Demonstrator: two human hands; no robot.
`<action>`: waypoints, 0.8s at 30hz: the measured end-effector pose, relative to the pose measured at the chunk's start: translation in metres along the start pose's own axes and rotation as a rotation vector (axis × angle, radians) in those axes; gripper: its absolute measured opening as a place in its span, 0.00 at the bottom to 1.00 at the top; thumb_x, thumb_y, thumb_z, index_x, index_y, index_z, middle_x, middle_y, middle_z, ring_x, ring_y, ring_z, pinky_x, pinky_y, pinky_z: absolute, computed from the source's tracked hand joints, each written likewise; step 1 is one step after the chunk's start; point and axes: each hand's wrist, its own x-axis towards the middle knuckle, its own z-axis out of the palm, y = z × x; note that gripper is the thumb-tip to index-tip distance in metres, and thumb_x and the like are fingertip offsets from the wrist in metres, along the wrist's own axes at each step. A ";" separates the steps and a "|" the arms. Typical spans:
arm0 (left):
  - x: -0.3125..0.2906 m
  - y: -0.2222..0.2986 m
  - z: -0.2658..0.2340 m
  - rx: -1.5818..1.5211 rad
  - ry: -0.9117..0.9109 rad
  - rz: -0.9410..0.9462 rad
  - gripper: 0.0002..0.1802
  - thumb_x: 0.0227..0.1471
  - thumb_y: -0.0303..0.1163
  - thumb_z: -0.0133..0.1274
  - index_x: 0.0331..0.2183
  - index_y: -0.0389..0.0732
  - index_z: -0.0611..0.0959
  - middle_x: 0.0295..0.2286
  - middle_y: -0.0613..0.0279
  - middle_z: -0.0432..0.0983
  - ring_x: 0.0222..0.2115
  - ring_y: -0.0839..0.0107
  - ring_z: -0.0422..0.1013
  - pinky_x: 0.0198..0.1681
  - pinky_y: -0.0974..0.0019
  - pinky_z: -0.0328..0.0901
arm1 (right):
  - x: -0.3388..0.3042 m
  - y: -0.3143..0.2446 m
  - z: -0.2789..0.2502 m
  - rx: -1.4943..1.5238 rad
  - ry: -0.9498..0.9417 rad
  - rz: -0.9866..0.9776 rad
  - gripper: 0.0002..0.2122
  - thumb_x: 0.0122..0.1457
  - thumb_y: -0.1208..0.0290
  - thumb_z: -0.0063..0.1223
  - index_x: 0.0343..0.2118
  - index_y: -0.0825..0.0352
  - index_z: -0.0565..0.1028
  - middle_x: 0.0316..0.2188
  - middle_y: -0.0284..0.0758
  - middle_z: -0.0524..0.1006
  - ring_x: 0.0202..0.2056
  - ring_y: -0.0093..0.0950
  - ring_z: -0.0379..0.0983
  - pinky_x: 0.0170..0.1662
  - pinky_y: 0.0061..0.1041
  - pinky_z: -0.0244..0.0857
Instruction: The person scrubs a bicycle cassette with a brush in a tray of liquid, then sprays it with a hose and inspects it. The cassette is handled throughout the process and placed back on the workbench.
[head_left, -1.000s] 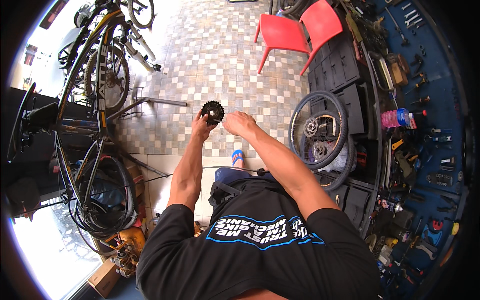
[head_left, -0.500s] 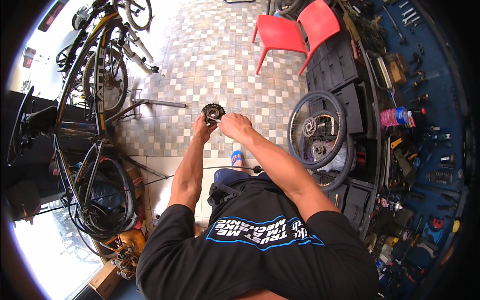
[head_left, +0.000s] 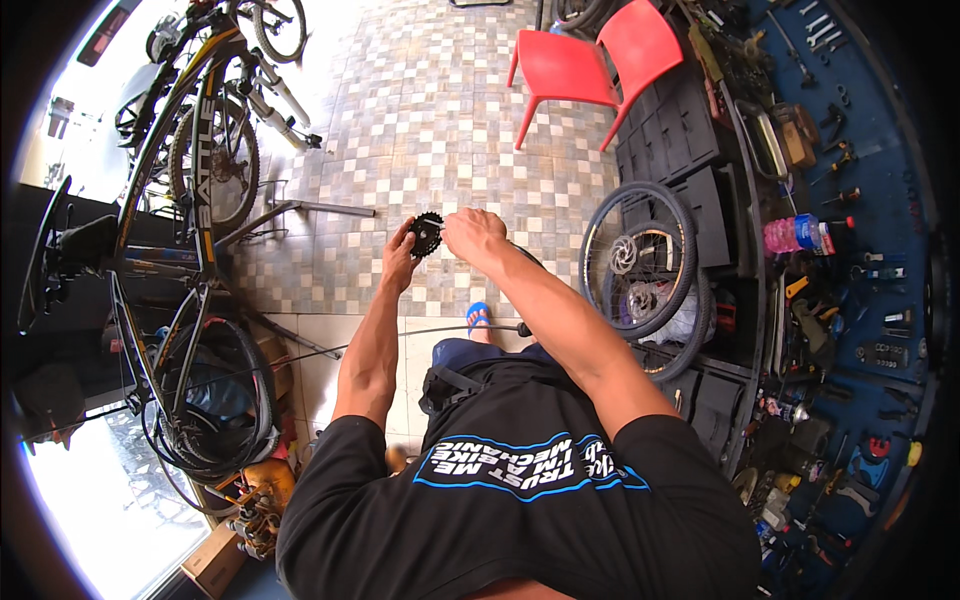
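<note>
In front of me I hold a dark bicycle freewheel [head_left: 426, 236] up above the floor, its toothed rim showing. My left hand [head_left: 401, 260] is closed on its left edge, thumb along the side. Against the freewheel's right side, my right hand [head_left: 474, 236] is closed, fingers curled. A thin light-coloured tool [head_left: 440, 227] juts from its fingers toward the sprocket face; most of it is hidden in the fist.
A red chair [head_left: 565, 70] stands ahead right. Bicycle wheels [head_left: 598, 295] lean against black drawers [head_left: 668, 130]. A tool board [head_left: 870, 310] lines the right. On the left are a bicycle frame [head_left: 205, 150] and a grey stand leg [head_left: 335, 209]. A black cable [head_left: 400, 336] crosses before me.
The freewheel has been turned in my left hand: its brownish central ring faced me before, and a darker toothed face shows now. My right hand has shifted slightly up and right.
</note>
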 end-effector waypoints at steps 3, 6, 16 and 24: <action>-0.005 0.008 -0.004 -0.050 0.008 -0.040 0.23 0.71 0.39 0.51 0.65 0.59 0.75 0.55 0.68 0.78 0.51 0.68 0.76 0.54 0.42 0.71 | 0.001 0.000 -0.008 0.029 -0.023 -0.006 0.18 0.67 0.54 0.54 0.41 0.65 0.86 0.43 0.45 0.85 0.48 0.45 0.83 0.51 0.43 0.77; -0.008 0.016 0.001 -0.050 0.103 -0.123 0.22 0.73 0.43 0.48 0.64 0.57 0.74 0.54 0.65 0.78 0.53 0.65 0.76 0.55 0.43 0.71 | 0.002 0.010 -0.013 0.031 -0.027 0.007 0.18 0.66 0.54 0.54 0.42 0.65 0.86 0.45 0.46 0.84 0.48 0.46 0.82 0.51 0.43 0.76; -0.009 0.015 -0.001 -0.159 0.104 -0.149 0.20 0.75 0.44 0.38 0.61 0.49 0.72 0.54 0.58 0.78 0.54 0.56 0.77 0.55 0.37 0.74 | -0.007 0.020 -0.001 0.015 -0.080 0.004 0.17 0.65 0.55 0.55 0.41 0.65 0.86 0.45 0.44 0.85 0.48 0.44 0.83 0.51 0.41 0.76; 0.001 0.015 0.004 -0.232 0.177 -0.170 0.20 0.75 0.41 0.39 0.61 0.46 0.71 0.58 0.56 0.74 0.56 0.53 0.74 0.53 0.34 0.76 | -0.016 0.020 0.002 0.061 -0.110 0.019 0.20 0.66 0.53 0.53 0.42 0.66 0.86 0.46 0.47 0.84 0.50 0.46 0.81 0.55 0.42 0.75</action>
